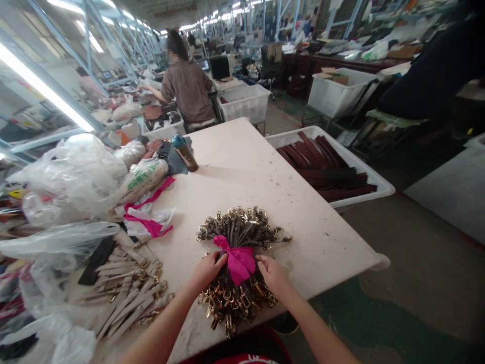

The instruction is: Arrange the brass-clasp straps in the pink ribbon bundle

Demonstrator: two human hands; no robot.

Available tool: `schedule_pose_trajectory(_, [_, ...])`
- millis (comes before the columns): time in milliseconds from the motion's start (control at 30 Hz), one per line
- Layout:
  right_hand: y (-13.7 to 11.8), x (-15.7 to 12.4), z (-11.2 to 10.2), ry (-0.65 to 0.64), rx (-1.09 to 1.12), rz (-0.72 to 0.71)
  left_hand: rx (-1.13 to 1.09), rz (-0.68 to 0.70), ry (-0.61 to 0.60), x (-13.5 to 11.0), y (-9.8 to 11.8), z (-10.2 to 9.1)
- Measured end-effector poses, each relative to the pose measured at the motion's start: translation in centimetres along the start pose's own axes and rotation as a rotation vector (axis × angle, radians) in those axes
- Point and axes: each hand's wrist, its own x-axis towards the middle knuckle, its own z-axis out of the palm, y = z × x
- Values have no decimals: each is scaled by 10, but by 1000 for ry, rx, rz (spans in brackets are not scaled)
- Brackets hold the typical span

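A thick bundle of dark straps with gold metal clasps (238,230) lies on the white table (242,167) in front of me, tied round its middle with a pink ribbon (238,260). My left hand (207,269) is closed on the bundle at the left of the ribbon knot. On the right of the knot my right hand (273,275) grips the bundle too, fingers curled against the ribbon. Gold clasps fan out at both ends of the bundle.
Beige straps with clasps (127,290) lie loose at the left, beside clear plastic bags (71,172) and pink-and-white cloth (147,217). A bottle (185,151) stands further back. A white bin of brown leather strips (326,169) sits right of the table. A seated person (187,88) works behind.
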Motion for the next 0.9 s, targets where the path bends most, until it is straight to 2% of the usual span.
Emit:
schedule_pose_trajectory(133, [10, 8, 5, -24, 34, 38, 0, -7, 37, -3, 1, 2])
schedule_pose_trajectory(267, [37, 23, -8, 37, 59, 207, -6, -19, 58, -4, 2, 3])
schedule_pose_trajectory(367, [49, 32, -14, 25, 46, 293, -5, -27, 72, -4, 2, 3])
schedule_pose_trajectory(567, [31, 39, 1, -126, 2, 148, 10, -18, 92, -1, 0, 6])
schedule_pose_trajectory(733, [16, 23, 2, -158, -69, 53, 19, -37, 126, -1, -6, 10])
schedule_pose_trajectory(833, [19, 14, -2, -147, -49, 52, 30, -23, 329, -11, 4, 10])
schedule_pose_trajectory(900, [24, 13, -3, -125, 6, 92, 112, 161, 446, -21, 23, 10])
